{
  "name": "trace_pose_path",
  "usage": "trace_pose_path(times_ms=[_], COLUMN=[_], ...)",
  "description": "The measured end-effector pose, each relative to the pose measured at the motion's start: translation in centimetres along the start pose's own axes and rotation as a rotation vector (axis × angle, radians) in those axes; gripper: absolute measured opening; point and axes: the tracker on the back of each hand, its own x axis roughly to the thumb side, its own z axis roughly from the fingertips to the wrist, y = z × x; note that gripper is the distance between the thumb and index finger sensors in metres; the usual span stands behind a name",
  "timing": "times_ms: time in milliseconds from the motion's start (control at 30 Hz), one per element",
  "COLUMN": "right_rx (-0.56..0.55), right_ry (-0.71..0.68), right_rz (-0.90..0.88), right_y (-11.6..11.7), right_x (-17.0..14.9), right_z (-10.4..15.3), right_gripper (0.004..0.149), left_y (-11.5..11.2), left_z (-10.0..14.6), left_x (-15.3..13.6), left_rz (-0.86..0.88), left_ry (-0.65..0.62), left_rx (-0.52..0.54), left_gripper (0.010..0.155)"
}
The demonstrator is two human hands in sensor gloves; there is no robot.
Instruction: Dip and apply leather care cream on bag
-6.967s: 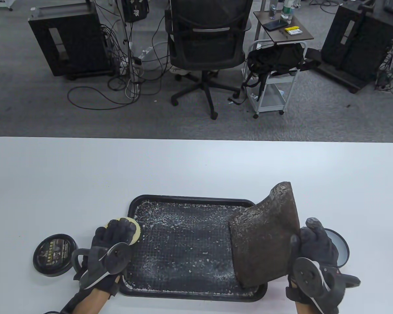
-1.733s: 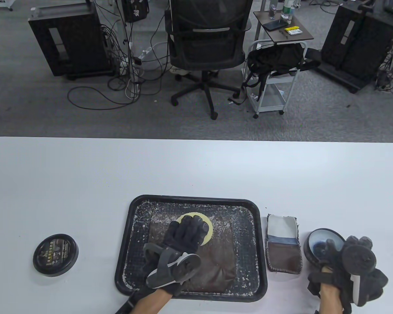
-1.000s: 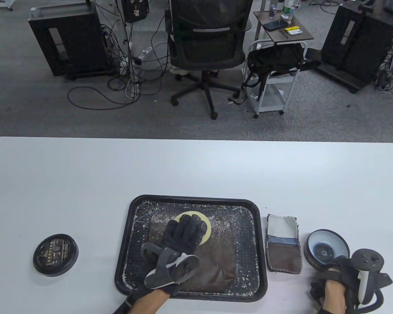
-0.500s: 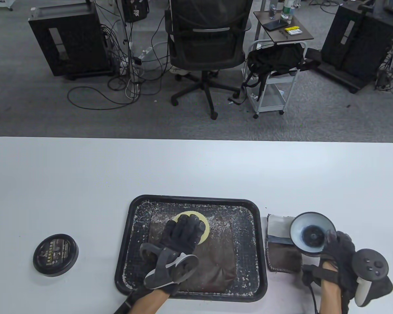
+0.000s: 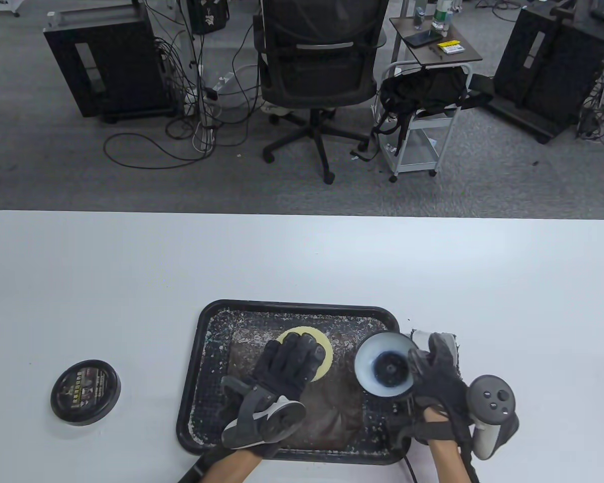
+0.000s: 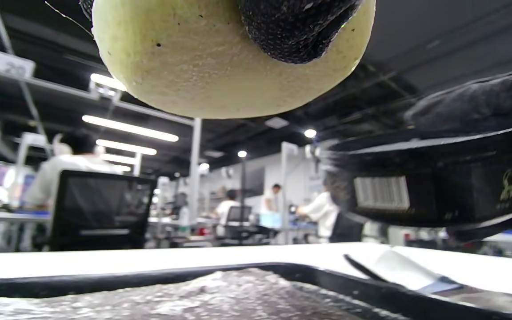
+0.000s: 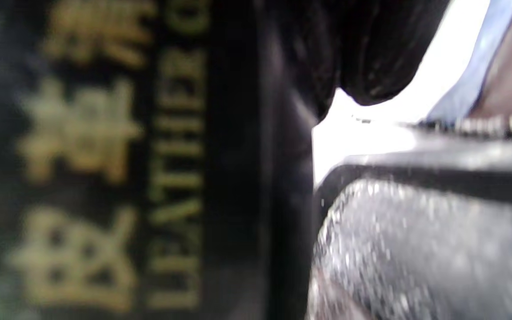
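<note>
A worn brown leather bag point(image 5: 332, 407) lies flat in the black tray point(image 5: 201, 347). My left hand point(image 5: 284, 365) holds a round yellow sponge point(image 5: 316, 347) over the bag's far part; in the left wrist view the sponge point(image 6: 211, 62) hangs clear above the tray with a fingertip point(image 6: 296, 26) curled under it. My right hand point(image 5: 435, 380) grips the open cream tin point(image 5: 386, 366), tilted with its mouth toward the sponge, above the tray's right edge. The tin point(image 6: 442, 178) shows at the right of the left wrist view. Its gold-lettered side point(image 7: 105, 155) fills the right wrist view.
The tin's black lid point(image 5: 85, 392) lies on the white table, left of the tray. A small brown and white leather pouch point(image 5: 450, 339) lies right of the tray, mostly hidden under my right hand. White flakes litter the tray floor point(image 7: 416, 240).
My right hand has picked the cream tin up from the table at the right and carried it left, to above the tray's right edge. The left hand and sponge shifted slightly right.
</note>
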Motion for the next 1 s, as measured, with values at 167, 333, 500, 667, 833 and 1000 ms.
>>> trace_pose_path(times_ms=[167,333,500,667,833,1000], right_rx=[0.112,0.165,0.217,0.232,0.281,0.289], right_ry=[-0.019,0.034,0.041,0.024,0.026,-0.004], right_rz=[0.014,-0.08,-0.12,-0.129,-0.153,-0.08], right_y=[3.0,4.7,5.5,5.7,6.0,6.0], right_x=[0.1,-0.6,-0.7,-0.2,0.0,0.7], right_z=[1.0,1.5,1.8,2.1,2.1,2.3], right_gripper=[0.079,0.079,0.079,0.078,0.079,0.08], left_y=[-0.6,-1.5,-2.2,-2.5,-2.7,-2.7], left_z=[0.0,-0.1,-0.2,-0.1,-0.2,-0.3], left_x=[1.2,2.1,2.8,3.2,3.2,3.9], left_rz=[0.063,0.074,0.082,0.061,-0.004,-0.052], left_ry=[-0.138,-0.24,-0.305,-0.312,-0.293,-0.231], left_rx=[-0.043,-0.124,-0.18,-0.195,-0.212,-0.239], left_gripper=[0.057,0.056,0.056,0.056,0.056,0.056])
